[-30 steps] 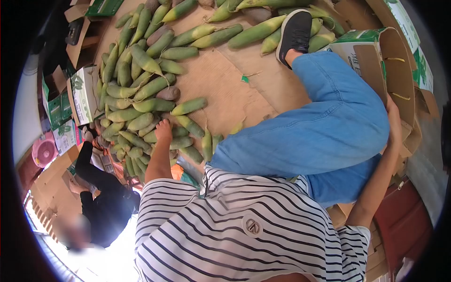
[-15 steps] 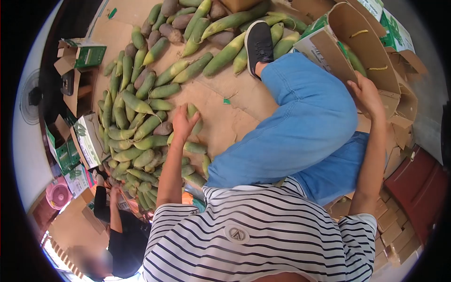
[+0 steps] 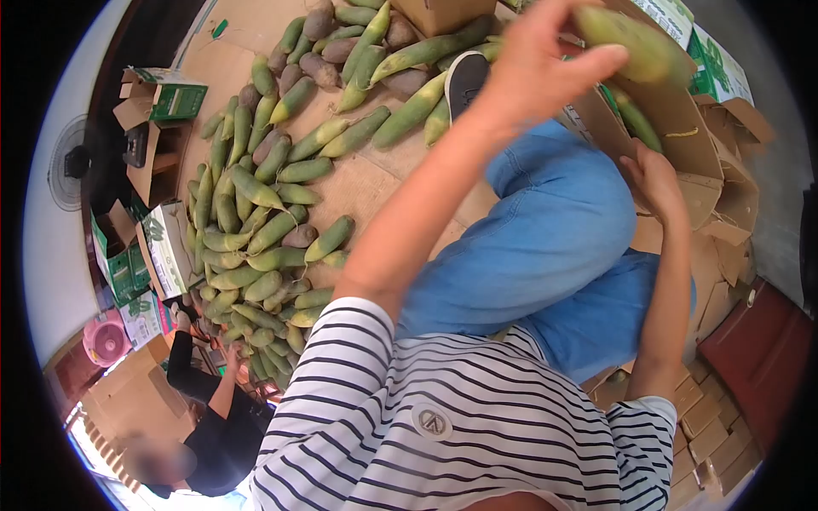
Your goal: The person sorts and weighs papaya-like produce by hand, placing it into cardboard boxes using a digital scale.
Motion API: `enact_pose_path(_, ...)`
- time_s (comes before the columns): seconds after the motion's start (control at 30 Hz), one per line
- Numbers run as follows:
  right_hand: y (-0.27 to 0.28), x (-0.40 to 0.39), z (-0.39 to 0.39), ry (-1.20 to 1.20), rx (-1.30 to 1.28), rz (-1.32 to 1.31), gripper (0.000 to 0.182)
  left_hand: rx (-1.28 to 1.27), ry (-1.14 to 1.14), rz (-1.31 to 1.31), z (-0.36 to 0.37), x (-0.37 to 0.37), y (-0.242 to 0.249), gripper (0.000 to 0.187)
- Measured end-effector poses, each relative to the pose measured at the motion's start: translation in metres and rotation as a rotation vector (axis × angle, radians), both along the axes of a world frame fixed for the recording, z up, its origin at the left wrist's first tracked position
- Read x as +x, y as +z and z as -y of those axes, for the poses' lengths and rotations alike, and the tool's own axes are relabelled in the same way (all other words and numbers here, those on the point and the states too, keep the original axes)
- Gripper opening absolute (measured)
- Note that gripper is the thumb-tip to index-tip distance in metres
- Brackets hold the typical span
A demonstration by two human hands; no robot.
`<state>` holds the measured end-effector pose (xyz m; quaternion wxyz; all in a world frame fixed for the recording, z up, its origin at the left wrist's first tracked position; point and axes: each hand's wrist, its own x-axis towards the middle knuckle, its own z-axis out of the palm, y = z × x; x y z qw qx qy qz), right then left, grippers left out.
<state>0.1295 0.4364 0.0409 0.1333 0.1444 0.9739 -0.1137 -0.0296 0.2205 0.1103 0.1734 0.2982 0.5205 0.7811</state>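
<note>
Held radish [image 3: 635, 41] tinted green-yellow; pile [image 3: 256, 243] coloured green, some roots [image 3: 319, 71] tinged purplish-brown. Shirt [image 3: 477, 383] striped black on white. Trousers [image 3: 554, 243] dyed blue. Fan [image 3: 107, 341] coloured pink.

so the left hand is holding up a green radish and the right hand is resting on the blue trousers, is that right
Not quite: the right hand is not on the blue trousers. The head view shows it at the edge of the open cardboard box. The left hand is indeed holding up a green radish.
</note>
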Motion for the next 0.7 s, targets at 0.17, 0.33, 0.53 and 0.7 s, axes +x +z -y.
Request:
enact_pose_path(0.17, 0.002, -0.001, 0.0, 0.009, -0.028, -0.006, 0.036, -0.359, 0.26, -0.098, 0.022, 0.002, -0.089, 0.039)
enact_pose_path(0.33, -0.009, 0.002, -0.008, 0.024, -0.061, -0.015, 0.038, -1.227, 0.238, -0.274, 0.185, 0.03, -0.24, 0.047)
enact_pose_path(0.53, -0.016, 0.004, -0.015, -0.053, -0.14, -0.02, 0.04, -2.148, 0.152, 0.035, 0.398, 0.078, -0.285, 0.032)
enact_pose_path(0.7, -0.01, 0.0, -0.008, -0.076, -0.214, -0.009, 0.035, -2.204, -0.024, 0.36, 0.506, 0.095, -0.29, 0.053)
